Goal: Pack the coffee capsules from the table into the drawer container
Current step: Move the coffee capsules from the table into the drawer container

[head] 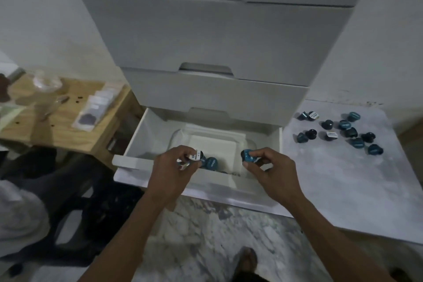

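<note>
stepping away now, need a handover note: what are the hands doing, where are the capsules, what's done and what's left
Left hand: grips a white-topped capsule over the open drawer.
Right hand: pinches a blue capsule over the drawer.
Done: at least one blue capsule lies in the clear container inside the drawer.
Left: place both held capsules, then move the loose capsules from the white table on the right.

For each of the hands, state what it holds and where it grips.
Left hand: white-topped capsule, pinched at its rim. Right hand: blue capsule, fingertips on its side.
</note>
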